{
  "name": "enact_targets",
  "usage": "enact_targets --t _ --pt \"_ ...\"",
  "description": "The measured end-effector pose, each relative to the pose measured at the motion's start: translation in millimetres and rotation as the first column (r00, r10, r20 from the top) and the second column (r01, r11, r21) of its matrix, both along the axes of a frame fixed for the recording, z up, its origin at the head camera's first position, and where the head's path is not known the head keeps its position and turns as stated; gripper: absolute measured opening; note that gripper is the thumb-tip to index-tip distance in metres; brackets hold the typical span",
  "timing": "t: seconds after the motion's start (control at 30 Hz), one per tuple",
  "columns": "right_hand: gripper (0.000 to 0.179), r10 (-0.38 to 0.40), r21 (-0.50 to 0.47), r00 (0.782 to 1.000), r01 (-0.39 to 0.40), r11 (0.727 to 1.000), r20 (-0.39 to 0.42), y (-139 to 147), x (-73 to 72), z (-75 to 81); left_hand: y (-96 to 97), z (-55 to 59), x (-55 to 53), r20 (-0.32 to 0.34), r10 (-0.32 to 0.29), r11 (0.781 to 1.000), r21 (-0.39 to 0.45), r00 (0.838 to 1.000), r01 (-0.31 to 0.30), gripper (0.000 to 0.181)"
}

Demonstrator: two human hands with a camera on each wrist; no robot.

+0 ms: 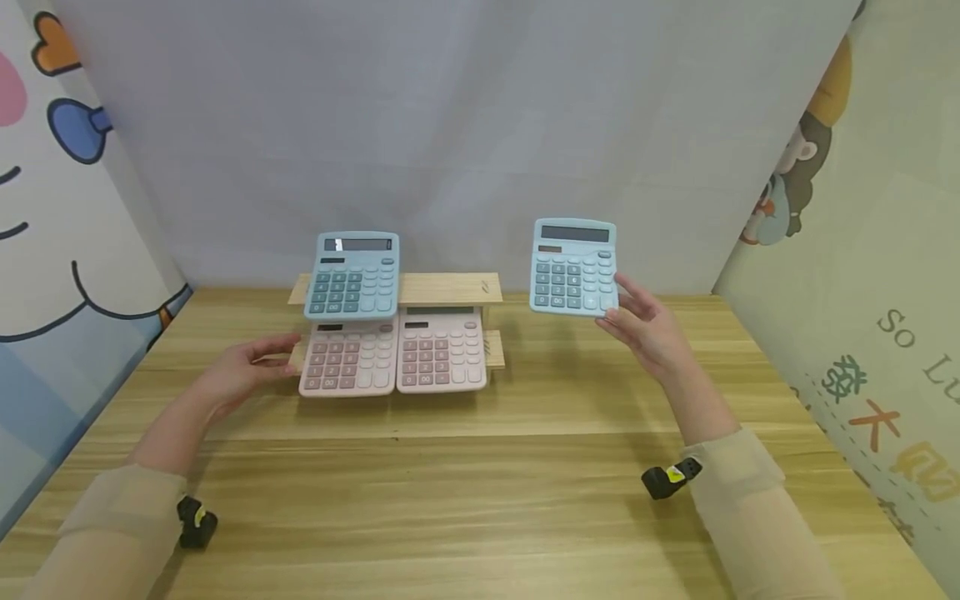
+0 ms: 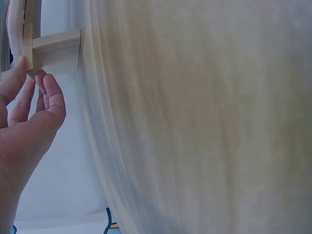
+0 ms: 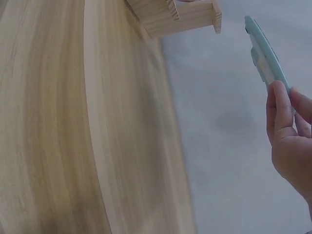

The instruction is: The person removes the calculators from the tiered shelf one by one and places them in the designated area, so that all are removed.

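Note:
My right hand pinches a light blue calculator by its lower right corner and holds it up, keys facing me. Edge-on, the same calculator sits between thumb and fingers in the right wrist view. A two-tier wooden stand is on the left; its upper tier holds another blue calculator, leaning back. Below, two pink calculators stand side by side on the lower tier. With thumb and fingertips, my left hand grips the left end of the lower tier, a wooden edge close up.
A wooden table extends in front of the stand, with a grey cloth backdrop behind it. Printed cartoon panels flank both sides, the left panel and the right panel. The upper board's right part carries no calculator.

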State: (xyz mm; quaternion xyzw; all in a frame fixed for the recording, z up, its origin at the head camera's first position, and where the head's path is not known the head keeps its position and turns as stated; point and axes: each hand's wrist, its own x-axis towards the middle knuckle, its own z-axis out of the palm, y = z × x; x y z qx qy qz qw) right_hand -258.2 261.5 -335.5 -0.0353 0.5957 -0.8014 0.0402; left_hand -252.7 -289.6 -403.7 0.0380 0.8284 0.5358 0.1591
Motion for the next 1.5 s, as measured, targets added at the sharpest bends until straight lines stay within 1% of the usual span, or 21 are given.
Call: enact_targets --t 0.2,0.33,0.5,0.7,0.9,1.03,1.2,1.4,1.5 --pt "0.070 -0.021 -0.006 0.999 0.021 1.000 0.024 8.0 -3.3 -6.6 0.9 4.6 0.3 0.002 0.005 1.000 -0.020 1.000 -0.005 0.078" --pt "0.070 -0.026 -0.008 0.997 0.026 1.000 0.067 11.4 -6.6 -12.7 2.0 7.1 1.1 -0.006 0.003 1.000 -0.024 1.000 -0.004 0.076" --pt "0.070 -0.013 0.017 0.992 0.011 1.000 0.124 13.0 -10.6 -22.5 2.6 8.6 1.6 -0.013 0.003 0.999 -0.034 1.000 -0.004 0.074" --pt "0.068 -0.016 0.074 0.989 0.005 0.997 0.150 14.5 -13.2 -32.7 3.8 10.5 1.9 -0.015 0.002 0.999 -0.048 1.000 -0.003 0.072" --pt "0.068 -0.006 0.161 0.990 -0.017 0.987 0.142 18.4 -15.3 -42.0 4.6 9.1 1.9 -0.012 0.004 0.999 -0.042 1.000 -0.004 0.072" --pt "0.068 0.007 0.163 0.991 -0.029 0.986 0.135 20.2 -18.5 -46.9 3.3 6.1 -0.1 -0.021 0.002 0.999 -0.041 1.000 -0.002 0.072" --pt "0.067 0.012 0.168 0.990 -0.036 0.985 0.142 19.9 -24.7 -52.4 2.1 5.8 0.4 -0.022 0.008 0.999 -0.038 1.000 -0.009 0.072" --pt "0.067 -0.002 0.170 0.981 -0.032 0.985 0.194 21.8 -31.7 -63.0 2.0 4.5 2.3 -0.024 0.012 0.999 -0.042 1.000 -0.013 0.071" --pt "0.068 -0.003 0.176 0.975 -0.037 0.984 0.221 22.2 -33.8 -65.4 1.3 5.0 3.4 -0.023 0.010 0.999 -0.037 1.000 -0.011 0.070"
